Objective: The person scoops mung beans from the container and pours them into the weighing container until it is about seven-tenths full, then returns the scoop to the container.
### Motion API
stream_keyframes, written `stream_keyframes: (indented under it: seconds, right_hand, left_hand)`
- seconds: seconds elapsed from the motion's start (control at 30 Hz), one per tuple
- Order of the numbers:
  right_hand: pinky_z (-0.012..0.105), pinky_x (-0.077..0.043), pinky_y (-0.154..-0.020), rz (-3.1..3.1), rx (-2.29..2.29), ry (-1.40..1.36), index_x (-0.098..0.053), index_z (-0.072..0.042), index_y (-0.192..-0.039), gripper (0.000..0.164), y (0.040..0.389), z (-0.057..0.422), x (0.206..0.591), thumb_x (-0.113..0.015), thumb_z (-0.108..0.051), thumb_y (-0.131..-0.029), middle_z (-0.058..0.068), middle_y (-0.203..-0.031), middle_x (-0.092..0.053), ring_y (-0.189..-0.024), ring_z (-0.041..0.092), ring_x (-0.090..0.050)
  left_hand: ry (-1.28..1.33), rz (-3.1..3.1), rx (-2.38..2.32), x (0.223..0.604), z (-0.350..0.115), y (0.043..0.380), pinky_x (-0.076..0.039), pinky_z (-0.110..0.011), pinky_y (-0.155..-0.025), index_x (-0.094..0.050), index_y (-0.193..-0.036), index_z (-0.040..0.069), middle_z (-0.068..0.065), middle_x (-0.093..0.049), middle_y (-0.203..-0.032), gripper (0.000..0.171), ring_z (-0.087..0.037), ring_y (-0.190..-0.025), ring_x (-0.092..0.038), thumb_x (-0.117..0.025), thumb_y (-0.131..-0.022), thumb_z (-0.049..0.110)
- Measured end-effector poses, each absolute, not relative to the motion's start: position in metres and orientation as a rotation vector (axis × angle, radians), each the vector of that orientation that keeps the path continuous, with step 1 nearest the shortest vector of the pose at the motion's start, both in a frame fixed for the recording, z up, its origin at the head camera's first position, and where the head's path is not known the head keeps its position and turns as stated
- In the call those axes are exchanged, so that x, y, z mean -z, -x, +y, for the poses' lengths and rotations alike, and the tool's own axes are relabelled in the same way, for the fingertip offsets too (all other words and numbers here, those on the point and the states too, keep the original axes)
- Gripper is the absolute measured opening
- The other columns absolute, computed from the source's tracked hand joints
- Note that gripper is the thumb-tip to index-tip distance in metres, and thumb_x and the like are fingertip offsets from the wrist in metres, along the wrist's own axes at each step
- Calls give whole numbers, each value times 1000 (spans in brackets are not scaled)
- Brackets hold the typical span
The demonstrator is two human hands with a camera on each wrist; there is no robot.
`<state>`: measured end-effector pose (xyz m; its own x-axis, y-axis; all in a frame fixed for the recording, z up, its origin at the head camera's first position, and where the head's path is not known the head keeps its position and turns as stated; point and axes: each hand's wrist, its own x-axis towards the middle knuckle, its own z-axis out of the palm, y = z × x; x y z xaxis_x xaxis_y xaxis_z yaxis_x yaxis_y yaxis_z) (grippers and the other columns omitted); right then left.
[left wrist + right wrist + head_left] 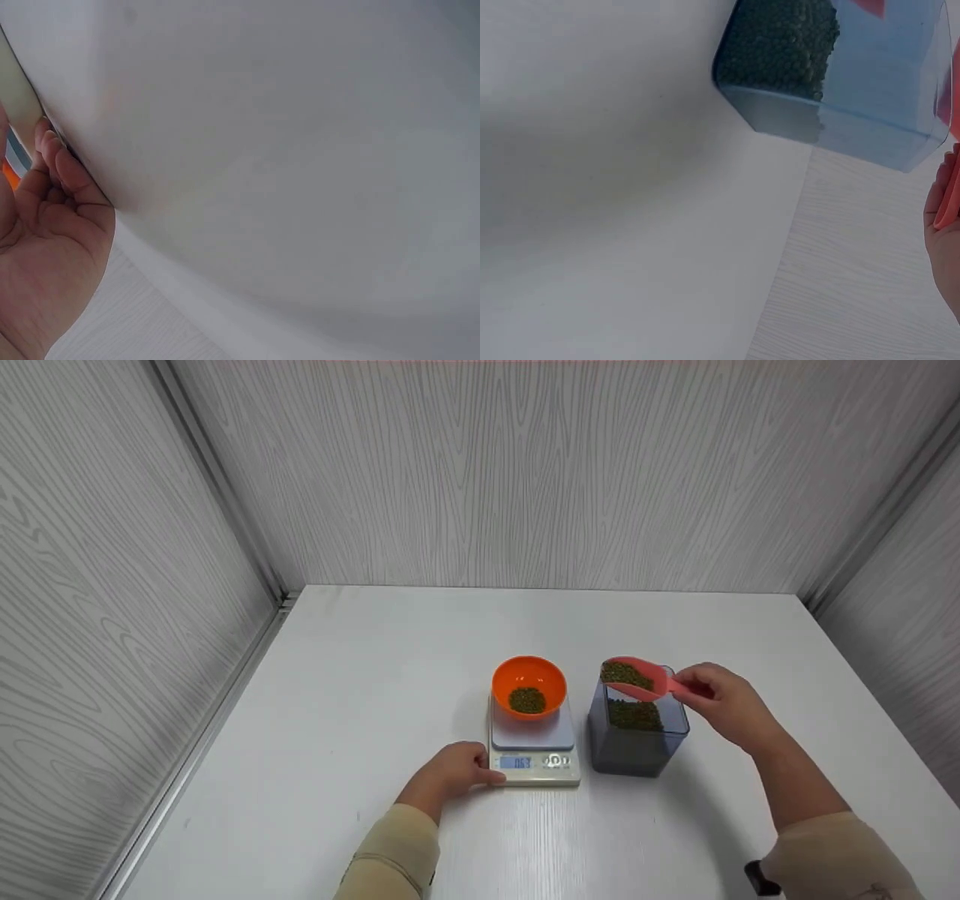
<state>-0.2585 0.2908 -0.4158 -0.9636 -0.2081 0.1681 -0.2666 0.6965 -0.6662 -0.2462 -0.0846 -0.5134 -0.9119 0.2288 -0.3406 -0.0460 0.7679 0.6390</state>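
Observation:
My right hand (724, 701) grips the handle of a red scoop (661, 679) heaped with small green grains that look like mung beans. It holds the scoop over the rim of a clear bluish container (637, 754), partly filled with the same grains (780, 49). To the left, an orange bowl (551, 679) with a small pile of grains (527, 700) sits on a white kitchen scale (534, 741) with a lit display (516, 763). My left hand (457, 769) holds the scale's front left corner, thumb on its front edge and fingers curled along its side.
A white table (360, 675) lies under everything. Grey wood-grain panels stand at the back (480, 472), at the left (112, 585) and at the right (911, 607). The container stands close beside the scale on its right.

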Motion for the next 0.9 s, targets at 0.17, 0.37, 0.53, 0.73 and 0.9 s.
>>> stream_keyframes:
  seconds: [0.17,0.37,0.53,0.73,0.9]
  right_hand:
    - [23,-45,-66,-2832,-1076,-396,-62,-10,-104,20,264,270,407,-60,-23,-89,4,-98,-56,-82,20,-49]
    - [31,-46,-70,-2862,-1064,-374,-61,-9,-104,18,268,243,402,-61,-15,-88,6,-98,-56,-83,22,-49]
    - [36,-48,-76,-2907,-1029,-331,-61,-9,-106,20,270,223,400,-61,-17,-88,7,-100,-55,-87,23,-49]
    - [38,-48,-78,-2936,-933,-343,-63,-8,-105,19,272,206,400,-61,-16,-88,8,-96,-56,-85,23,-49]
    - [39,-47,-78,-2942,-817,-388,-64,-5,-105,21,275,197,402,-62,-14,-86,9,-95,-57,-84,23,-50]
  left_hand:
    - [-133,2557,-946,512,-85,246,-33,-30,-62,-52,-71,14,1,-45,-67,34,-17,-69,-45,-74,-73,39]
    - [-88,2536,-964,513,-84,246,-34,-31,-63,-54,-73,15,1,-47,-69,33,-18,-71,-47,-74,-72,40]
    - [-92,2535,-953,513,-83,246,-35,-32,-65,-55,-76,14,0,-48,-71,32,-19,-73,-48,-74,-73,40]
    - [-89,2531,-962,512,-84,246,-35,-32,-65,-55,-77,14,0,-48,-71,33,-19,-73,-48,-74,-73,40]
    - [-110,2543,-945,511,-85,246,-35,-31,-64,-54,-75,14,1,-46,-69,33,-18,-72,-47,-73,-73,40]
